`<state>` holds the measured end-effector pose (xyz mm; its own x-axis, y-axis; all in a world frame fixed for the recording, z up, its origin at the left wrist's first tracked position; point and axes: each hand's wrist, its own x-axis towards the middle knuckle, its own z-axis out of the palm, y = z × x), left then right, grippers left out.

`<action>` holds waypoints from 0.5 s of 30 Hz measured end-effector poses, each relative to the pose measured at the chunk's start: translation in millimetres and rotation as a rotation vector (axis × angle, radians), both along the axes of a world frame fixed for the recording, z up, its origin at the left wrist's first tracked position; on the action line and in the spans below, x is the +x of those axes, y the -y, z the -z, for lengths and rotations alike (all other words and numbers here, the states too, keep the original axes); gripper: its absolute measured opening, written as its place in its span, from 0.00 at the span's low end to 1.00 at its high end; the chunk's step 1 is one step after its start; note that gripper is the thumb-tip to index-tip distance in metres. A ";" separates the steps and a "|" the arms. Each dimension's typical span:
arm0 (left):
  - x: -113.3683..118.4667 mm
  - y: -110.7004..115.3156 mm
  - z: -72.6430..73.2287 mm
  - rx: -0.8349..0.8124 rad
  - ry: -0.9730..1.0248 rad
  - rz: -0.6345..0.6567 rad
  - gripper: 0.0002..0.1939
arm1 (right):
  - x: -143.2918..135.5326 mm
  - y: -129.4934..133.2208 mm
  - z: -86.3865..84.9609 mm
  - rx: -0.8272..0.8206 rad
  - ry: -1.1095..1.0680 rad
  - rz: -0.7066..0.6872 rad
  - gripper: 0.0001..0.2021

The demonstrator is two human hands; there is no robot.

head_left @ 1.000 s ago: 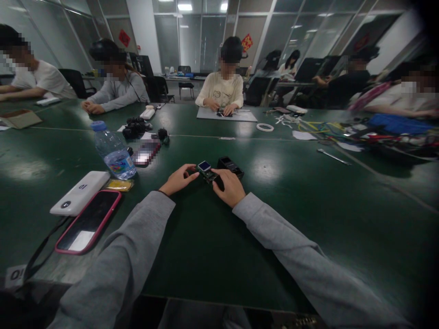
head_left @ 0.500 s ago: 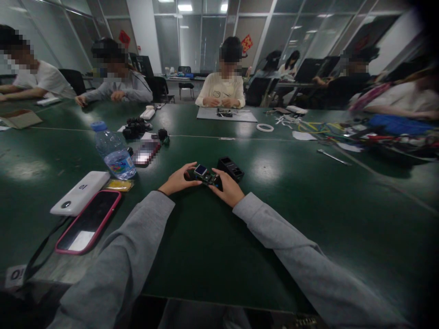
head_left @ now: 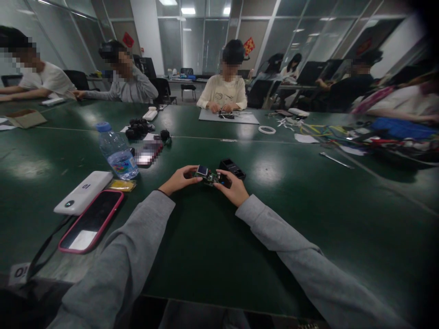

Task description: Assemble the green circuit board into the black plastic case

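Note:
Between my two hands is a small green circuit board (head_left: 210, 177) with a little square screen (head_left: 202, 170) at its left end. My left hand (head_left: 181, 180) pinches the screen end, thumb in front and fingers behind. At the other end my right hand (head_left: 233, 187) grips the board's right edge between thumb and fingers. Just behind my right hand, a black rectangular case (head_left: 233, 168) with cut-outs lies on the green table (head_left: 206, 256). Parts of the board are hidden by my fingers.
To my left are a water bottle (head_left: 118, 153), a white device (head_left: 83, 193), a yellow packet (head_left: 122, 185) and a pink-cased phone (head_left: 92, 221). A wrench (head_left: 336, 160), a white ring (head_left: 267, 130) and tangled cables (head_left: 387, 139) lie to the right. Across the table a person (head_left: 224, 93) works over a grey mat (head_left: 209, 115).
The board has tilted slightly, showing more of its green face, and my right hand has shifted a little. The view has moved slightly. One person at the far left has raised a hand.

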<state>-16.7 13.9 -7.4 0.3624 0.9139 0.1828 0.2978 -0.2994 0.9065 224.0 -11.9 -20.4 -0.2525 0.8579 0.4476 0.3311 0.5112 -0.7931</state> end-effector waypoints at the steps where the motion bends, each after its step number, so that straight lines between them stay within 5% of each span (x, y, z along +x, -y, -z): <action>1: 0.5 1.2 -1.9 -0.020 0.038 0.004 0.32 | -0.9 -0.5 0.5 -0.094 -0.070 -0.041 0.24; 7: 11.1 12.9 -11.9 -0.187 0.251 0.129 0.35 | -2.4 1.3 -9.3 -0.605 -0.514 -0.235 0.24; 15: 17.0 8.4 -4.0 -0.259 0.297 0.165 0.32 | 3.1 2.6 -18.2 -0.567 -0.434 -0.254 0.28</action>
<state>0.2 5.4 -3.4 0.4740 0.8775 0.0732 -0.0204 -0.0721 0.9972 227.1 -14.5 -2.2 -0.3750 0.9251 0.0594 -0.1441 0.0051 -0.9895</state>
